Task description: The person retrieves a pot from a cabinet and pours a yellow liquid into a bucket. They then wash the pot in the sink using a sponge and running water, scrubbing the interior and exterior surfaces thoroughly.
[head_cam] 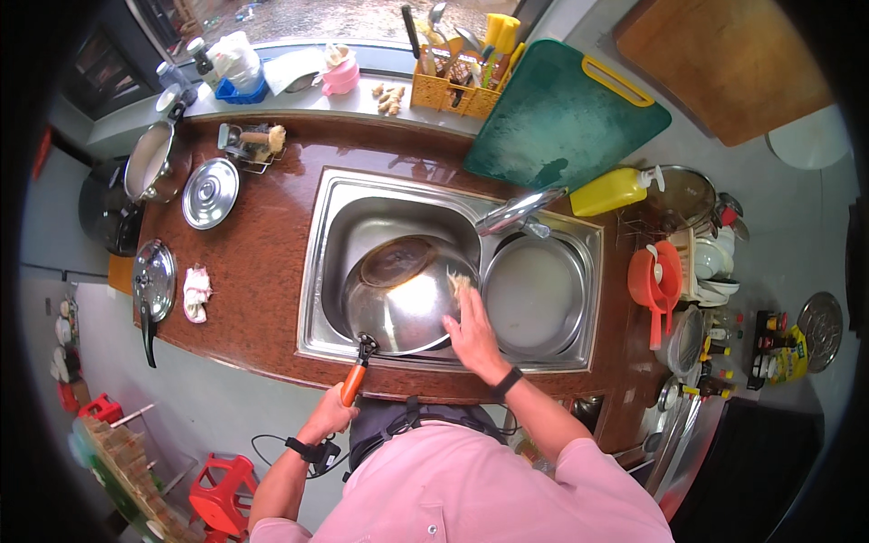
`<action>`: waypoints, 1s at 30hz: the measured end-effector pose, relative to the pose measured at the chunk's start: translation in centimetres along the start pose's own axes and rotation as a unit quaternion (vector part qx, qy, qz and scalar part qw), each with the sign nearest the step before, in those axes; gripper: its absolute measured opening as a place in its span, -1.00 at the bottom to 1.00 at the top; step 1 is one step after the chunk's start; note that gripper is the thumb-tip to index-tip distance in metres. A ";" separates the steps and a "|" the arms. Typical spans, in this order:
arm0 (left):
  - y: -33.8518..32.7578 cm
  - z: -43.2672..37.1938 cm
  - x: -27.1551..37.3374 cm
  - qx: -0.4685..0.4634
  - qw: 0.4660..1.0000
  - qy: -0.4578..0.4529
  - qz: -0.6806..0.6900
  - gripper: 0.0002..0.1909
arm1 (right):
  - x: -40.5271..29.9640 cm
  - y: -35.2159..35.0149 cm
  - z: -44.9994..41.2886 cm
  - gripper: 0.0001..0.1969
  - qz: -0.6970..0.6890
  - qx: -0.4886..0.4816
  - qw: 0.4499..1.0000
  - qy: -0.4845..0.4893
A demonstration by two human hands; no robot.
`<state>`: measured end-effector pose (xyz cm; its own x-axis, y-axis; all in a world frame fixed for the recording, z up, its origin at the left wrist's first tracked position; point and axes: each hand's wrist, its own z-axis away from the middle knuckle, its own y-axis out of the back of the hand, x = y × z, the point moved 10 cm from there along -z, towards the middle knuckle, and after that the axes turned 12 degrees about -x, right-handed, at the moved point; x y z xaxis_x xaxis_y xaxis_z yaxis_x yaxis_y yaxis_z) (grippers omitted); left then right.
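Note:
My left hand [327, 413] grips the orange handle [354, 383] of a metal wok. The wok [407, 309] is tipped bottom up over the left basin of the steel sink [313, 271], and a brown ring marks its base. With my right hand [475, 339] I press a pale fibrous scrubber, like a piece of loofah [459, 282], against the wok's outer right side. The palm hides part of the scrubber. In the right basin sits a round metal basin [533, 295] of cloudy water. The chrome faucet [519, 210] reaches over the divider.
A steel pot [149, 163], a metal lid [210, 193], a pressure-cooker lid [155, 278] and a crumpled cloth [197, 294] rest left of the sink. Behind stand a green cutting board [563, 122] and yellow soap bottle [607, 192]. Red ladles [655, 275] lie right, near stacked bowls [713, 258].

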<state>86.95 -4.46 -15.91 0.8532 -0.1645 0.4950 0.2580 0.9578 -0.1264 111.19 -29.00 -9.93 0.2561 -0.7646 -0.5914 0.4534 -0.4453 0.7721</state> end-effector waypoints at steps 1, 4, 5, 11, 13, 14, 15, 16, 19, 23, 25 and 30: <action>-0.1 0.0 0.1 -0.002 1.000 0.001 0.003 -0.66 | 1.4 0.0 -1.4 -0.35 -0.044 0.000 0.999 -0.006; -0.2 0.0 0.2 -0.007 1.000 -0.004 0.016 -0.64 | 6.4 0.2 -7.2 -0.44 -0.123 -0.009 0.992 -0.029; -0.2 0.0 0.3 -0.006 1.000 0.000 0.011 -0.63 | 7.3 0.0 -9.0 -0.49 -0.114 -0.023 0.993 -0.036; -0.1 -0.1 1.1 0.003 1.000 0.003 -0.008 -0.63 | 7.4 -2.1 -17.4 -0.45 -0.057 -0.227 0.972 -0.007; 0.3 -0.7 -0.1 0.013 1.000 -0.001 -0.022 -0.63 | 5.6 -1.9 -17.7 -0.50 -0.039 -0.212 0.976 -0.045; 0.5 -0.8 -0.8 0.018 1.000 -0.003 -0.025 -0.63 | 2.0 -1.5 -16.7 -0.53 -0.047 -0.205 0.977 0.022; 0.6 -0.7 -1.0 0.023 1.000 0.002 -0.021 -0.63 | -1.1 -1.2 -15.1 -0.55 -0.051 -0.192 0.976 0.088; 0.8 -0.6 -0.7 0.027 0.999 0.005 -0.017 -0.63 | -4.3 -1.0 -12.1 -0.56 0.009 -0.125 0.978 0.165; 0.9 -0.5 -1.1 0.033 0.999 0.012 -0.012 -0.63 | -7.4 -0.5 -8.3 -0.51 0.063 -0.063 0.970 0.225; 1.0 -0.6 -1.0 0.032 0.999 0.004 -0.026 -0.64 | 1.0 0.1 -14.2 -0.60 -0.042 -0.112 0.991 0.061; 1.0 -0.8 0.0 0.032 0.998 -0.010 -0.059 -0.64 | 8.5 -2.0 -16.7 -0.53 -0.034 -0.282 0.952 -0.111; 2.2 -0.7 -1.6 0.054 0.994 -0.003 -0.099 -0.63 | 2.8 -0.2 -8.8 -0.43 -0.052 -0.045 0.998 0.001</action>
<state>86.47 -2.26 -17.63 0.7879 -0.3516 0.5056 0.3701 0.9265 0.0677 119.33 -26.92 -13.78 0.2053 -0.7148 -0.6686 0.5534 -0.4786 0.6816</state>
